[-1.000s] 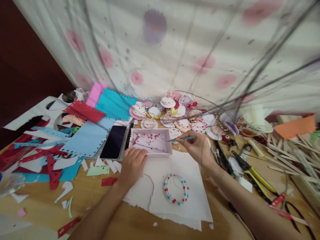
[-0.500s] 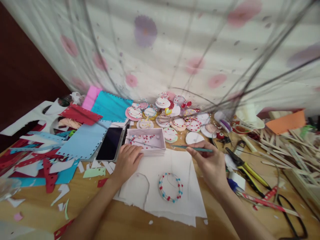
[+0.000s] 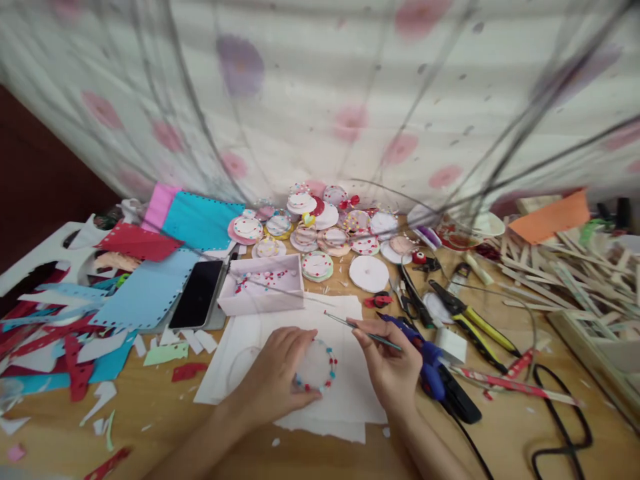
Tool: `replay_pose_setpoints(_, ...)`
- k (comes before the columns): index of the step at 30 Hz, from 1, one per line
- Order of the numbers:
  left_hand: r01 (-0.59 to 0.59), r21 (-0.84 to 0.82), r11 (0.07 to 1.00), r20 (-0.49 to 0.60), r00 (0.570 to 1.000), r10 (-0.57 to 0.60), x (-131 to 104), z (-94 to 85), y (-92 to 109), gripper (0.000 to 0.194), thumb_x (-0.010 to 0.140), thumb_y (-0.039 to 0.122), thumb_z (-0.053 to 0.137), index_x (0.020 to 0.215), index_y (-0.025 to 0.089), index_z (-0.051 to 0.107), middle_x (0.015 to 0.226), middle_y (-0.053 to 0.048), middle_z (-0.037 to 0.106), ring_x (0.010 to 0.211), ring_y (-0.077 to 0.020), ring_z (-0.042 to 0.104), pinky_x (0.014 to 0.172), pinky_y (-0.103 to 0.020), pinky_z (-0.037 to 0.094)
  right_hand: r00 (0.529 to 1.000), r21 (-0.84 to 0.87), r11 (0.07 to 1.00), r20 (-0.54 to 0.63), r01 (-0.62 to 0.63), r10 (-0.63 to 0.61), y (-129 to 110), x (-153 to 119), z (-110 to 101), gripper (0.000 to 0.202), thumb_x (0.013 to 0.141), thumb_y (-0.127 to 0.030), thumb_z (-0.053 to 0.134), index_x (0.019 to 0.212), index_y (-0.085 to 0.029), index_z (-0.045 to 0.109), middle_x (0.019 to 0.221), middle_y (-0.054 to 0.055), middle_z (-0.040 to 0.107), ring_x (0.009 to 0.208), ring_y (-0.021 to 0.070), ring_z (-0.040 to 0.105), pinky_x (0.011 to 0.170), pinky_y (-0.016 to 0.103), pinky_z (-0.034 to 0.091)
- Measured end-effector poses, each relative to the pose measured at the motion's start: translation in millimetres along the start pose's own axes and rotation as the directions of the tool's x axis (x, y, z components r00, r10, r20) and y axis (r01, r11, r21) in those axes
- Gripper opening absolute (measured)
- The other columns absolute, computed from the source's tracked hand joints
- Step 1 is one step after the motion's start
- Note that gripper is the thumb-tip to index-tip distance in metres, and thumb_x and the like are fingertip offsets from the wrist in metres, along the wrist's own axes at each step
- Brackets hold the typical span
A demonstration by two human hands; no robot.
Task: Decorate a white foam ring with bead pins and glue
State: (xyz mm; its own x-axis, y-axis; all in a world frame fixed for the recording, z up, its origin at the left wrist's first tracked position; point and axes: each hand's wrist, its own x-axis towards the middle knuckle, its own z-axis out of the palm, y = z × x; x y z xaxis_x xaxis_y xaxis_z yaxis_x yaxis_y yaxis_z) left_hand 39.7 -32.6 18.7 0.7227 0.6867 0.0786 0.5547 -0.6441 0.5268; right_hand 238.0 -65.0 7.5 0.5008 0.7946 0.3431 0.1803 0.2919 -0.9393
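Note:
White paper lies under both hands. On it is a ring of red and blue beads, its left side covered by my left hand; thumb and fingers pinch that edge. My right hand grips a thin teal tool like a pen, with a small red bead at its tip, above the paper. Behind the hands stands a pale pink box with loose small beads inside.
Decorated paper discs cluster behind the box. A phone and paper scraps are at left. On the right lie a blue glue gun, yellow-black pliers and wooden sticks.
My left hand has moved from the box to the bead ring. My right hand has come down over the paper with the tool. The view has shifted, uncovering the glue gun.

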Motion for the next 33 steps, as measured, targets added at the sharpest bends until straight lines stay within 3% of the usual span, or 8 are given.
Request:
replay_pose_setpoints(2, -0.010, -0.032, 0.999, 0.062, 0.998, 0.012, 6, -5.9, -10, 0.075, 0.068, 0.037, 0.077, 0.132, 0.019, 0.043, 0.126, -0.014, 0.056, 0.118, -0.0330, 0.049, 0.103, -0.051, 0.037, 1.000, 0.033, 0.999, 0.003, 0.006, -0.006, -1, 0, -2, 0.005, 0.077, -0.016, 0.070, 0.079, -0.019, 0.068, 0.081, 0.006, 0.074, 0.078, 0.0198, 0.071, 0.060, 0.025, 0.053)
replay_pose_setpoints(6, 0.009, -0.239, 0.971, 0.107, 0.994, 0.017, 16, -21.2, -25, 0.088, 0.063, 0.047, 0.080, 0.138, 0.022, 0.040, 0.140, -0.014, 0.044, 0.128, -0.0345, 0.041, 0.107, -0.049, 0.034, 1.000, 0.069, 0.998, 0.014, -0.006, 0.005, -5, -1, -4, 0.006, 0.077, -0.014, 0.070, 0.079, -0.020, 0.067, 0.081, 0.006, 0.074, 0.078, 0.0200, 0.071, 0.059, 0.025, 0.053)
replay_pose_setpoints(10, 0.146, -0.577, 0.803, -0.017, 0.982, -0.190, 29, -14.4, -32, 0.043, 0.086, 0.042, 0.058, 0.123, 0.022, 0.054, 0.121, -0.011, 0.061, 0.114, -0.0246, 0.055, 0.100, -0.038, 0.042, 0.999, 0.091, 0.995, 0.010, -0.048, 0.047, -2, -2, -3, 0.006, 0.077, -0.015, 0.070, 0.079, -0.020, 0.068, 0.082, 0.006, 0.074, 0.079, 0.0202, 0.071, 0.060, 0.025, 0.052)
replay_pose_setpoints(13, 0.208, -0.748, 0.630, 0.003, 0.951, -0.310, 38, 0.5, -36, 0.027, 0.088, 0.040, 0.056, 0.102, 0.018, 0.064, 0.098, -0.008, 0.070, 0.095, -0.0209, 0.063, 0.083, -0.030, 0.050, 0.996, 0.084, 0.993, 0.019, -0.083, 0.082, 0, -3, -2, 0.005, 0.077, -0.016, 0.070, 0.079, -0.020, 0.068, 0.081, 0.006, 0.074, 0.078, 0.0207, 0.071, 0.058, 0.025, 0.052)
replay_pose_setpoints(16, 0.218, -0.797, 0.563, 0.029, 0.946, -0.324, 42, 10.0, -39, 0.020, 0.086, 0.035, 0.060, 0.094, 0.018, 0.067, 0.092, -0.006, 0.071, 0.090, -0.0192, 0.065, 0.078, -0.027, 0.051, 0.993, 0.049, 0.993, 0.053, -0.110, 0.107, 2, -4, 1, 0.003, 0.078, -0.018, 0.070, 0.078, -0.020, 0.069, 0.079, 0.006, 0.074, 0.077, 0.0207, 0.071, 0.058, 0.025, 0.053)
replay_pose_setpoints(23, 0.146, -0.807, 0.573, 0.015, 0.974, -0.228, 39, 5.3, -42, 0.010, 0.084, 0.021, 0.061, 0.090, 0.017, 0.068, 0.087, -0.004, 0.071, 0.085, -0.0155, 0.065, 0.080, -0.024, 0.049, 0.972, -0.014, 0.983, 0.146, -0.184, 0.184, 4, -9, 10, 0.001, 0.078, -0.020, 0.069, 0.077, -0.020, 0.069, 0.080, 0.006, 0.074, 0.076, 0.0186, 0.070, 0.058, 0.023, 0.052)
replay_pose_setpoints(28, 0.190, -0.846, 0.499, 0.049, 0.959, -0.281, 39, 4.3, -41, 0.009, 0.081, 0.022, 0.064, 0.083, 0.015, 0.068, 0.080, -0.005, 0.071, 0.079, -0.0165, 0.068, 0.076, -0.025, 0.051, 0.959, -0.047, 0.965, 0.104, -0.260, 0.263, 3, -9, 12, 0.004, 0.076, -0.023, 0.071, 0.075, -0.020, 0.069, 0.078, 0.007, 0.074, 0.076, 0.0199, 0.070, 0.061, 0.025, 0.053)
replay_pose_setpoints(33, 0.245, -0.851, 0.465, 0.086, 0.937, -0.337, 39, 7.1, -43, 0.014, 0.078, 0.027, 0.069, 0.084, 0.015, 0.070, 0.080, -0.005, 0.073, 0.078, -0.0175, 0.068, 0.073, -0.025, 0.052, 0.936, -0.050, 0.940, 0.095, -0.336, 0.340, 4, -7, 11, 0.010, 0.073, -0.028, 0.073, 0.075, -0.019, 0.069, 0.075, 0.006, 0.073, 0.064, 0.0185, 0.067, 0.054, 0.025, 0.052)
